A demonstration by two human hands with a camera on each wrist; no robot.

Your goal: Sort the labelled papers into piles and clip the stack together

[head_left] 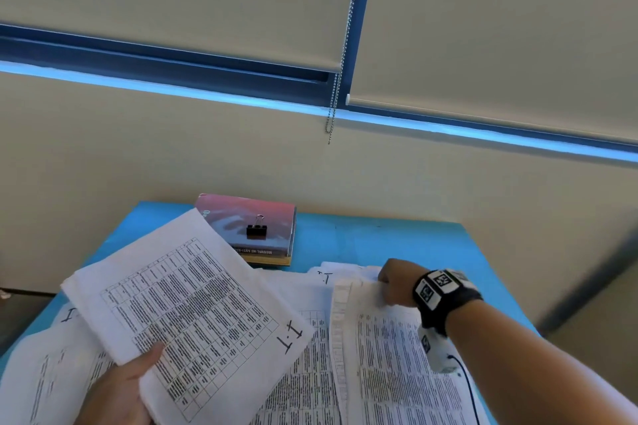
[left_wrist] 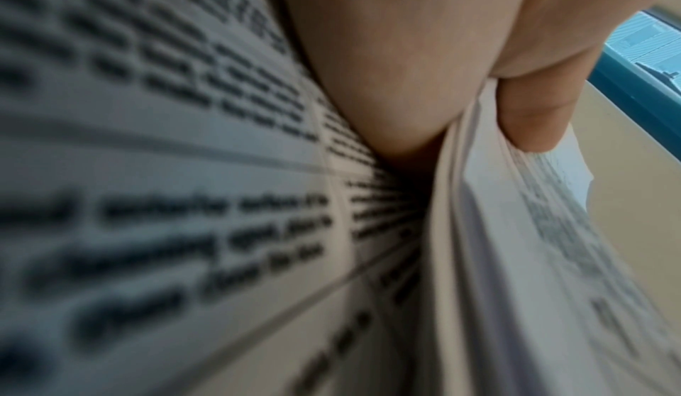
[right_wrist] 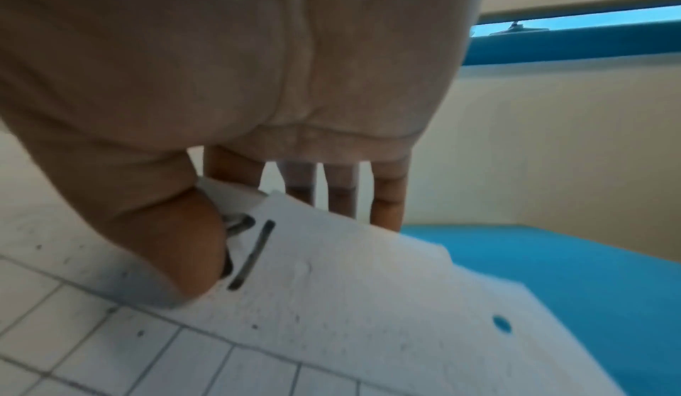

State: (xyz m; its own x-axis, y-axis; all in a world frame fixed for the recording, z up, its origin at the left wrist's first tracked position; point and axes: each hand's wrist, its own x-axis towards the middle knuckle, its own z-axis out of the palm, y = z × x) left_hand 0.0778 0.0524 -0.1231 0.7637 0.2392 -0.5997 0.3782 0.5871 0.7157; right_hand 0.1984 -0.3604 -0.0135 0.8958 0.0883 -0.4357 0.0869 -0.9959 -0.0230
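Observation:
My left hand (head_left: 131, 379) grips a stack of printed papers (head_left: 186, 304) marked "I.I", lifted over the table at the near left. Its thumb lies on top and a finger curls behind the stack (left_wrist: 515, 256) in the left wrist view. My right hand (head_left: 388, 281) pinches the far edge of a printed sheet (head_left: 386, 355) lying on the right; thumb and index finger nip that sheet's corner (right_wrist: 350, 285), with the other fingers behind it. More labelled sheets (head_left: 303, 373) lie spread beneath. A black binder clip (head_left: 256, 229) stands on a pink book (head_left: 241, 217), far from both hands.
The blue table (head_left: 379, 238) stands against a beige wall (head_left: 138, 148). The book lies at its far edge, left of centre. A bead chain (head_left: 331, 114) hangs from the window blind above. Blue table surface (right_wrist: 552, 271) shows to the right of the sheets.

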